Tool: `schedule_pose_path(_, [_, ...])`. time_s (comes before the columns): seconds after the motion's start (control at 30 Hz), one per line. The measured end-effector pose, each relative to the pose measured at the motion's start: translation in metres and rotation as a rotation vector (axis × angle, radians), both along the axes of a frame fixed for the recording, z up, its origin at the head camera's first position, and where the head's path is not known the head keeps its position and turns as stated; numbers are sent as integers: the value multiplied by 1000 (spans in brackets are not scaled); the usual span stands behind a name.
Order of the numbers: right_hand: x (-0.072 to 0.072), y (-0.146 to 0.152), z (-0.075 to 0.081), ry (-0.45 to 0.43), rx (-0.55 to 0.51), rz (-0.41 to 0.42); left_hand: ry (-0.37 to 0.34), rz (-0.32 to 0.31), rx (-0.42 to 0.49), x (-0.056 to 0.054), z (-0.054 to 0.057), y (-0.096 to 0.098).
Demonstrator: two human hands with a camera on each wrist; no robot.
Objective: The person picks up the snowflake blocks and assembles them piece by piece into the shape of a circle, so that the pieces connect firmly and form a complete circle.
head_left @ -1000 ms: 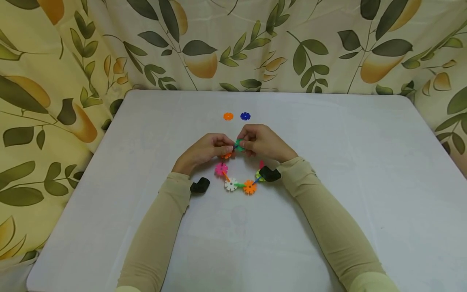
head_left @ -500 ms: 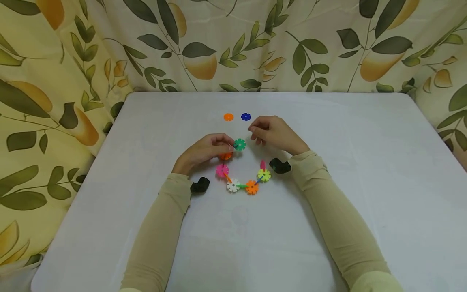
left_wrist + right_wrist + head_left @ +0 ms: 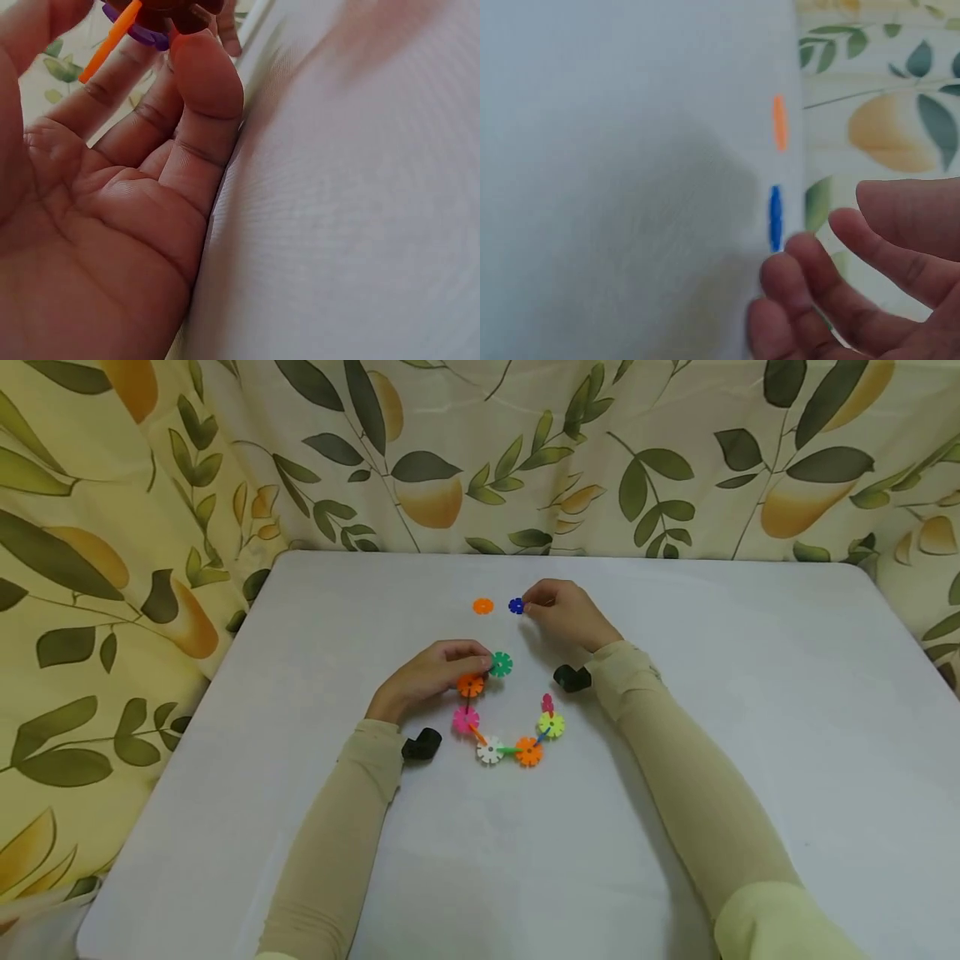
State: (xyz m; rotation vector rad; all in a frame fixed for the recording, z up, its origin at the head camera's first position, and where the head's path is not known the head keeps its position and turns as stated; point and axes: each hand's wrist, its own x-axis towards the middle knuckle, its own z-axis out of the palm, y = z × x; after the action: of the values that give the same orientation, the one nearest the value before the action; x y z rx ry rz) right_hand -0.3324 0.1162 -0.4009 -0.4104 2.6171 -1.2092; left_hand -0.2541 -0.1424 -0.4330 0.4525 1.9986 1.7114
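My left hand (image 3: 435,675) pinches the upper left end of a chain of interlocking plastic snowflake discs (image 3: 491,750). A green disc (image 3: 502,664) sticks out past its fingertips, and an orange disc (image 3: 470,685) shows just below them. In the left wrist view, a purple disc (image 3: 139,30) and an orange one seen edge-on (image 3: 111,41) lie by the fingers. My right hand (image 3: 568,612) reaches to a loose blue disc (image 3: 516,606), fingertips right at its edge. The right wrist view shows this hand's fingers (image 3: 786,277) bent and apart, beside the blue disc lying flat.
Left of the blue disc, a loose orange disc (image 3: 483,606) lies on the white table (image 3: 750,693). The chain curves in a U, its right end a pink disc (image 3: 547,703) standing edge-on. A leaf-patterned curtain (image 3: 525,460) hangs behind the table's far edge.
My right hand has let go of the green disc and moved back and away to the blue disc. The left hand keeps its grip on the chain.
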Motion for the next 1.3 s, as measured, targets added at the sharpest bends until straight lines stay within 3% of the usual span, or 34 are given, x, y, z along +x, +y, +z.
schedule_pose_path(0.27, [-19, -9, -2, -56, 135, -19, 14, -5, 29, -1, -2, 1])
schedule_pose_path(0.57, [-22, -14, -13, 74, 176, -68, 18, -14, 80, 0, -2, 2])
schedule_pose_path(0.9, [-14, -16, -11, 28, 134, -96, 29, 12, 55, 2, -1, 1])
schedule_pose_path(1.13, [0, -9, -7, 8, 85, -142, 30, 19, 29, 2, -1, 0])
schedule_pose_path(1.3, [16, -1, -3, -35, -5, -155, 29, 21, 32, 4, 0, 1])
